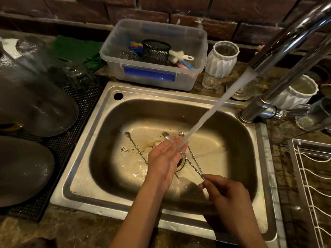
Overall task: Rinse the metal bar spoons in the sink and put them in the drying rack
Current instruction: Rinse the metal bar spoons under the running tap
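Observation:
Three twisted metal bar spoons fan out over the steel sink [100, 158]. My right hand [225, 194] pinches their handle ends together. One spoon [133, 144] points far left, its bowl near the sink floor. Two other spoons [194, 161] run under the water stream [206, 115], their bowls showing just past my left fingertips. My left hand [164, 158] lies flat, fingers straight, against those two spoons in the stream. The faucet [279, 51] reaches in from the upper right. The white wire drying rack [308, 176] stands at the right edge.
A clear plastic tub [152, 76] with scrubbers and a black mesh cup stands behind the sink. White ribbed vases [221, 59] and small glasses stand at the back right. Dark plates [26, 167] and upturned glasses rest on a black mat at the left.

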`<move>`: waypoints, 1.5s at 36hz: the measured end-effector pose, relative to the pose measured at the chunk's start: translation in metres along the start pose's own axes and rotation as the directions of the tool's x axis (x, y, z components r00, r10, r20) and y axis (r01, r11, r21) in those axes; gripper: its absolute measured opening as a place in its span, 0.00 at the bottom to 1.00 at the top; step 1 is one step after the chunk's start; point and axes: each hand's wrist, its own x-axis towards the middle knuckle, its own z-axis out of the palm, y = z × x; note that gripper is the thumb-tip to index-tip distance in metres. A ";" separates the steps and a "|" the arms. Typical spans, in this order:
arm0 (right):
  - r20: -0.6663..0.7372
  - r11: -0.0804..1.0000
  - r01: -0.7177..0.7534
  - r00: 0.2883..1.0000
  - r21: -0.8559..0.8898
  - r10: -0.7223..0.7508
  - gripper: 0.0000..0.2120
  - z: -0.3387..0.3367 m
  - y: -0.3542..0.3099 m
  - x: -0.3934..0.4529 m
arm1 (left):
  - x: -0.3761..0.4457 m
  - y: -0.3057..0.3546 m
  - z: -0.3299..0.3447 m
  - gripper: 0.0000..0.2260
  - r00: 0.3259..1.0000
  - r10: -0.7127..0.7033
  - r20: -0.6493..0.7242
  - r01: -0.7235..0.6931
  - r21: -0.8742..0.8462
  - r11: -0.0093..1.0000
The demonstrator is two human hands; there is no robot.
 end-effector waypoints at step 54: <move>0.259 0.572 -0.232 0.965 0.787 0.035 0.38 0.062 -0.061 0.096 | 0.044 0.065 0.016 0.15 0.984 0.173 0.040 -0.177 0.204 0.963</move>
